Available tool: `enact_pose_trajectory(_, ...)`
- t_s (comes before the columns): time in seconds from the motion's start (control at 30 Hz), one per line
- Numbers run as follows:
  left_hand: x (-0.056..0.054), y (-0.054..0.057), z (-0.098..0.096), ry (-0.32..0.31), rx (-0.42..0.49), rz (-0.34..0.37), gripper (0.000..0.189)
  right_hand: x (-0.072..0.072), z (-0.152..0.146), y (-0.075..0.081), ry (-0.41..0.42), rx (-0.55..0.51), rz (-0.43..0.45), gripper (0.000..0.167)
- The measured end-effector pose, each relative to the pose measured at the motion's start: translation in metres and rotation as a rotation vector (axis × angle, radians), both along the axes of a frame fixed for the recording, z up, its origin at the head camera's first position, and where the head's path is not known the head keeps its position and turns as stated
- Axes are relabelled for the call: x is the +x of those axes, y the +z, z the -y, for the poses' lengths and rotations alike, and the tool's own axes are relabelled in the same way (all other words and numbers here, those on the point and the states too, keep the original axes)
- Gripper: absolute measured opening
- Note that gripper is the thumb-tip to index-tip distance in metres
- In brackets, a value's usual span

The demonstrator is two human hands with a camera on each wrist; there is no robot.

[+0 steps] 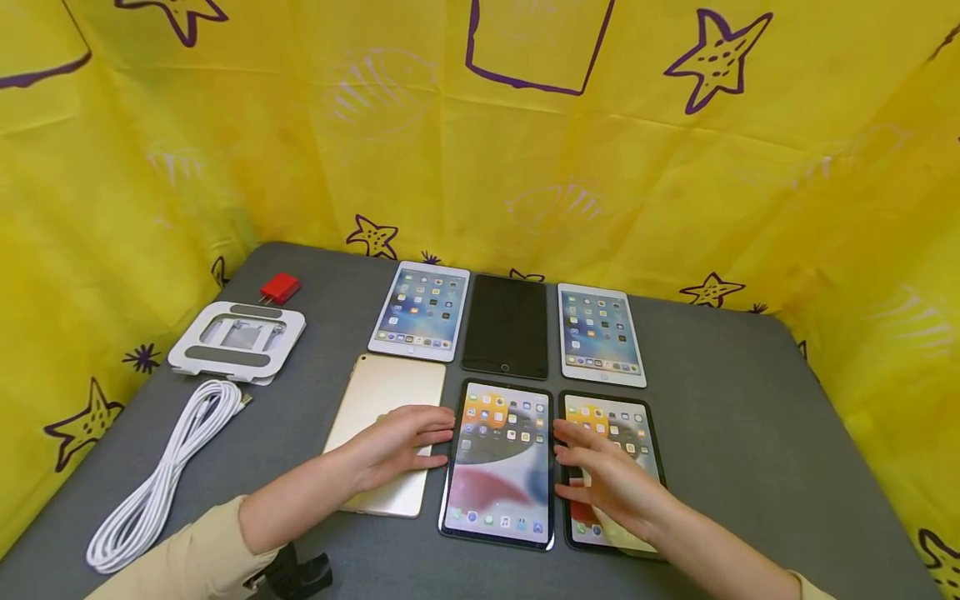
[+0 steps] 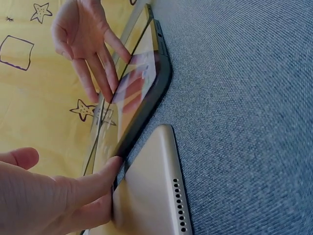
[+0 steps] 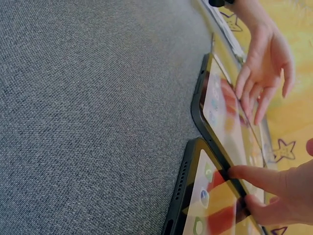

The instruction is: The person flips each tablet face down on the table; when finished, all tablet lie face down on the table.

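Note:
In the front row of tablets, a lit black-framed tablet point(image 1: 501, 467) lies flat, screen up, between the two hands. My left hand point(image 1: 405, 442) reaches over a gold-backed tablet point(image 1: 397, 383), its fingertips at the lit tablet's left edge. From the other side, my right hand point(image 1: 603, 471) extends over a second lit tablet point(image 1: 630, 425), fingertips at the middle tablet's right edge. Both hands have their fingers mostly straight. The left wrist view shows the left fingers point(image 2: 105, 178) against the dark side of the middle tablet; in the right wrist view the right fingers point(image 3: 254, 177) meet its opposite side.
Behind are a white tablet point(image 1: 420, 308), a dark-screened tablet point(image 1: 506, 325) and another white tablet point(image 1: 602, 333). At left sit a red charger plug point(image 1: 280, 287), a white folding stand point(image 1: 225, 357) and a coiled white cable point(image 1: 161, 475). A yellow patterned cloth point(image 1: 450, 150) surrounds the grey table point(image 1: 750, 467).

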State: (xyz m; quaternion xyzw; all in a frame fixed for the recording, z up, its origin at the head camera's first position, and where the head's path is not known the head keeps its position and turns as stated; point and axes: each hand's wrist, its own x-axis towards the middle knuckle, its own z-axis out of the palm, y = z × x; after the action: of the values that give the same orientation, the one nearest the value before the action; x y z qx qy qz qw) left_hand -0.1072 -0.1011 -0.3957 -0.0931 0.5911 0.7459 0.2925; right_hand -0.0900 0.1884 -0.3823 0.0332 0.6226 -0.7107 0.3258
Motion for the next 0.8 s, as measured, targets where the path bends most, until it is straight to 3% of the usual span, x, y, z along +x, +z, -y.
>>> enact_pose_trajectory(0.37,0.001,0.0,0.0,0.007,-0.039,-0.027,0.048,-0.002,0.002,0.001,-0.006,0.017,0.005,0.067)
enact_pose_trajectory(0.6,0.001,-0.003,0.0,0.069,-0.063,-0.054,0.041,-0.006,0.006,0.0,0.014,0.003,0.02,0.065)
enact_pose_trajectory(0.8,0.0,0.002,0.002,0.083,-0.047,-0.107,0.038,-0.009,0.011,-0.004,0.012,-0.023,0.035,0.061)
